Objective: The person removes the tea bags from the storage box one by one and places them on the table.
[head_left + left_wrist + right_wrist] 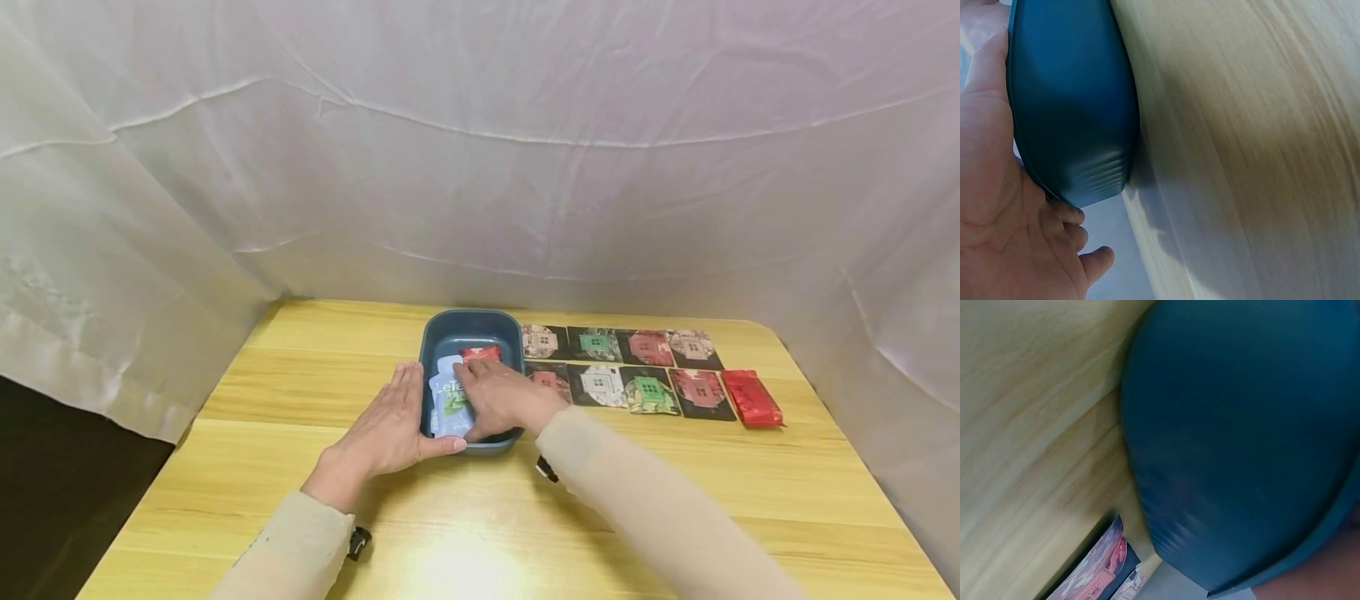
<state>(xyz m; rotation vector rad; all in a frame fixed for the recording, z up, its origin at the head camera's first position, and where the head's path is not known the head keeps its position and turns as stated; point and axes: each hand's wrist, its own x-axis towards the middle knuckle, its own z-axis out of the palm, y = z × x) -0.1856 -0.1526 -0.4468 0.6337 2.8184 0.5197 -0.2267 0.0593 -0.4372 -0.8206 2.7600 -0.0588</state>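
Observation:
A dark blue plastic bin [472, 320] stands on the table, its outer wall [1072, 94] filling much of the left wrist view. Inside lie light blue pouches, the top one [454, 407] printed with white letters and green leaves, and a red packet [482, 353] behind. My left hand [386, 429] rests along the bin's left rim, fingers extended and thumb over the front rim. Reaching in over the right side, my right hand [501, 400] holds the top pouch by its right edge, thumb at the near end and fingers at the far end.
Two rows of square printed sachets [649, 393] lie right of the bin, the nearest close beside its wall. A shiny red packet [752, 398] lies at the right end of the front row. Pale fabric [525, 208] hangs behind the wooden table [300, 375].

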